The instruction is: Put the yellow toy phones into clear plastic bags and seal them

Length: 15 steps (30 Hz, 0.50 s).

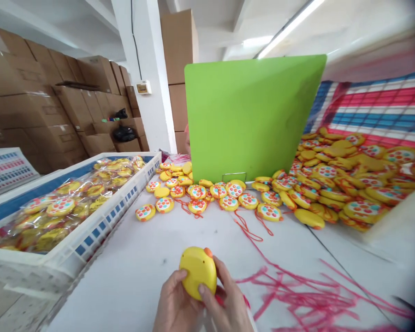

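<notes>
Fingers of left hand (174, 302) and right hand (228, 302) closed round yellow toy (198, 272), near table edge, bare tabletop (152, 249) ahead.

A: What does the room look like?

B: A storeroom. Brown cardboard boxes (38, 92) are stacked high along the left wall, and more rise behind a white pillar (148, 69) with a small box fitted on it.

A: And the light?

B: A long ceiling strip light (290, 25) glows at upper right, under a white ceiling.

A: Any furniture?

B: A white counter (131, 263) fills the foreground. A bright green board (252, 115) stands upright across its far end. Red, white and blue striped sheeting (376, 110) hangs at right.
</notes>
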Available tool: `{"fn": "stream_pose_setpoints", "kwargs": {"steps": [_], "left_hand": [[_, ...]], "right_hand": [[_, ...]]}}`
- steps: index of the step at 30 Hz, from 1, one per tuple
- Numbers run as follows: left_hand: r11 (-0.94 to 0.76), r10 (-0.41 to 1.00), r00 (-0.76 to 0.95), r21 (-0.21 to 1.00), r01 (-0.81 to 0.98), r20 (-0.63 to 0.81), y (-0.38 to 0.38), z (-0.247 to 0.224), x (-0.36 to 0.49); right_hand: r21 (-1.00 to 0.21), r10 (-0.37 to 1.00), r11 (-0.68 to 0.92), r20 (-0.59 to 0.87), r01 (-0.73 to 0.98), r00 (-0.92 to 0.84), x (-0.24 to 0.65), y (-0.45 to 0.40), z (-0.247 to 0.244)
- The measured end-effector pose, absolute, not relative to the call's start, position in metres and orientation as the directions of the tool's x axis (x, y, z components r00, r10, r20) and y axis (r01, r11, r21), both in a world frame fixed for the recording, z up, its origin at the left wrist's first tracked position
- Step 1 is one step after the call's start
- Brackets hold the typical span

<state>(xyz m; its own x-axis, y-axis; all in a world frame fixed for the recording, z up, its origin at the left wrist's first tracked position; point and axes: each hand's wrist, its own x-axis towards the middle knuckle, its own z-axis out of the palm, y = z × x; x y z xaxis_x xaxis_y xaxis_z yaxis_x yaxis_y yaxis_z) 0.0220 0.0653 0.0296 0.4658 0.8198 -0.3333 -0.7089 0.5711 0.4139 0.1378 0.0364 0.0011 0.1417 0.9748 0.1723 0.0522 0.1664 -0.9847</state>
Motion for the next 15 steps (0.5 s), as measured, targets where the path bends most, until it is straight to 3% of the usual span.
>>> {"fn": "stream_pose_setpoints", "kwargs": {"steps": [3,5,7,9,12,15], "left_hand": [[0.431,0.902,0.300,0.625,-0.651,-0.309,0.052,0.030,0.027],[0.218,0.975,0.072,0.823,-0.525,-0.212,0.044,0.031,0.029],[0.045,0.996,-0.056,0.929,-0.367,-0.070,0.038,0.032,0.029],[-0.005,1.000,-0.020,0.958,-0.286,0.000,0.035,0.032,0.026],[0.002,0.991,0.131,0.964,-0.266,0.035,0.034,0.028,0.022],[-0.038,0.985,0.151,0.961,-0.272,0.081,0.030,0.024,0.023]], "right_hand": [[-0.906,0.921,0.277,0.346,0.319,0.182,0.138,0.026,0.006],[-0.792,0.877,0.405,0.477,0.458,0.050,0.144,0.021,0.017],[-0.679,0.830,0.511,0.549,0.527,-0.096,0.150,0.018,0.029],[-0.648,0.817,0.525,0.566,0.553,-0.112,0.154,0.015,0.038],[-0.699,0.834,0.473,0.551,0.536,-0.017,0.155,0.011,0.040],[-0.691,0.807,0.509,0.591,0.512,-0.005,0.153,0.005,0.037]]}}
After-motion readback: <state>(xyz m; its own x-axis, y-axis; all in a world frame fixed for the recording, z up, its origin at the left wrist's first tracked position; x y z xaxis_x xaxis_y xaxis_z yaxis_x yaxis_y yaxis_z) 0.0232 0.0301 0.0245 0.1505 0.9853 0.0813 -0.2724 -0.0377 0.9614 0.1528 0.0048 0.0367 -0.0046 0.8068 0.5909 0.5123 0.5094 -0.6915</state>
